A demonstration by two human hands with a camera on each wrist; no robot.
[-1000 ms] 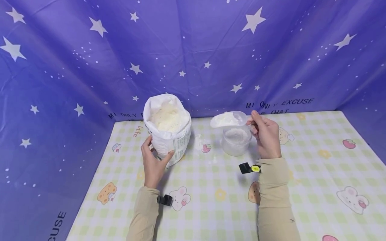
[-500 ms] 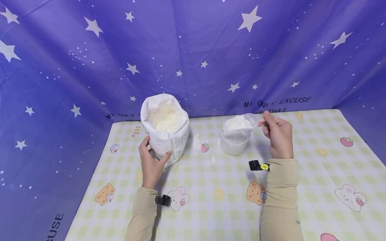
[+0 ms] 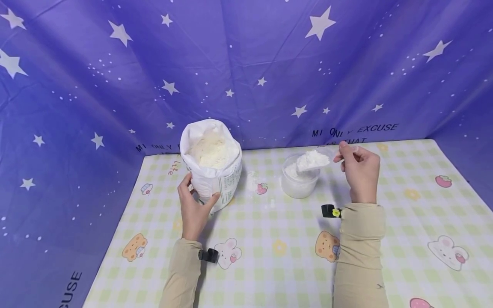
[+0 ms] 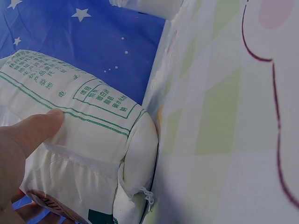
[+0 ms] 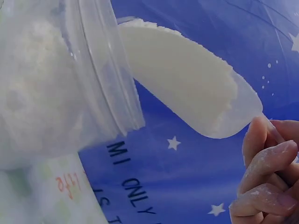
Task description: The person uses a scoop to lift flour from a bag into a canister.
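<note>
A white flour bag (image 3: 227,184), its mouth rolled down and pale flour (image 3: 212,149) heaped inside, stands at the left back of the table. My left hand (image 3: 195,211) holds its near side, thumb on the green-printed face (image 4: 70,100) and fingers round the other side. To the right is a clear round tub (image 3: 298,188) with some flour in it. Over its rim lies a clear plastic scoop (image 5: 233,123) loaded with flour (image 3: 313,160), the tip pointing into the tub. My right hand (image 3: 360,171) pinches the scoop's handle between thumb and fingers; flour dusts those fingers (image 5: 264,200).
A checked tablecloth (image 3: 277,282) with cartoon prints covers the table. Spilled flour (image 3: 252,182) lies between bag and tub. A blue star-patterned curtain (image 3: 250,55) hangs right behind the table and along both sides.
My right hand has moved right, and the scoop has gone from level above the tub to tilted with its tip down at the tub's mouth. My left hand stays on the flour bag.
</note>
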